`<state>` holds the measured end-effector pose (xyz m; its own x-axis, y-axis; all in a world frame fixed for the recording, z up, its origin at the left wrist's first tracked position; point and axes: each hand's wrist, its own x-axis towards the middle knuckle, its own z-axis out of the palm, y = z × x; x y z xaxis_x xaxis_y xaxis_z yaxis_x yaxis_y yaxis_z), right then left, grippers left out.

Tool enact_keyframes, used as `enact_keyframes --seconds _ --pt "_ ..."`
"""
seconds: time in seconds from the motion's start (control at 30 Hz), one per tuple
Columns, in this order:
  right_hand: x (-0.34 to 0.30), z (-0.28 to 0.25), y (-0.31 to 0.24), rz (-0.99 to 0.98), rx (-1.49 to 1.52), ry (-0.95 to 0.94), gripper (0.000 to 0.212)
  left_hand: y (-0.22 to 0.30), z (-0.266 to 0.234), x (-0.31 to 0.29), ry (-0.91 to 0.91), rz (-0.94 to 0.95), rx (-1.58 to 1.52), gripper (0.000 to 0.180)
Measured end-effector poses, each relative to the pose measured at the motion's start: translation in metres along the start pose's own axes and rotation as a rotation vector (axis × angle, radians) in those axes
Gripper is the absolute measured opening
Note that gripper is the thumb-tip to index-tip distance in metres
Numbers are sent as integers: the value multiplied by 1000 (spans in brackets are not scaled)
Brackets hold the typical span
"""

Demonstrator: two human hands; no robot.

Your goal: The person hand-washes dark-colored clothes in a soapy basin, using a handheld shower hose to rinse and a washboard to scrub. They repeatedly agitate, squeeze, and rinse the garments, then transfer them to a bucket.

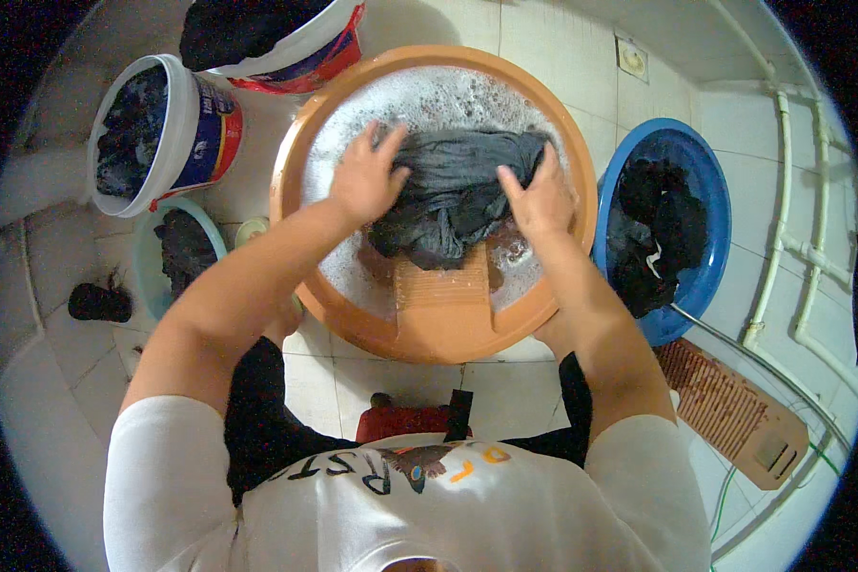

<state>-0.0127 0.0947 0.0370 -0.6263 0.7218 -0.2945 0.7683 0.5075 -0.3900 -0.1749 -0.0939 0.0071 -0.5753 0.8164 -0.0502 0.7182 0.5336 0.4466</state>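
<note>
A wet dark grey garment (458,181) lies bunched over the ribbed washboard slope (443,296) of a large orange basin (429,343) with foamy water. At the garment's left end is my left hand (367,181), its fingers spread and touching the cloth. My right hand (541,198) rests at the opposite end, thumb over the fabric and apart from the fingers. Neither hand appears closed round the cloth. White suds (448,91) fill the far side of the basin. The garment's underside is hidden.
A blue tub (720,229) of dark clothes stands right, beside a brown washboard (734,405), a metal rod and wall pipes (782,210). Two white buckets (176,124) with dark clothes stand at the far left. Nearer is a pale green basin (148,253). A red seat (405,421) lies below me.
</note>
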Motion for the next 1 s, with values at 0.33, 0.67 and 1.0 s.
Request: enact_keyframes --seconds 0.33,0.67,1.0 --pt "47 53 -17 -346 -345 -492 62 -45 79 -7 -517 -79 -234 80" --pt "54 81 -11 -28 65 227 80 -70 71 9 -436 -376 -393 65" --pt "56 12 30 -407 125 -670 70 -70 21 27 -744 -171 -214 42"
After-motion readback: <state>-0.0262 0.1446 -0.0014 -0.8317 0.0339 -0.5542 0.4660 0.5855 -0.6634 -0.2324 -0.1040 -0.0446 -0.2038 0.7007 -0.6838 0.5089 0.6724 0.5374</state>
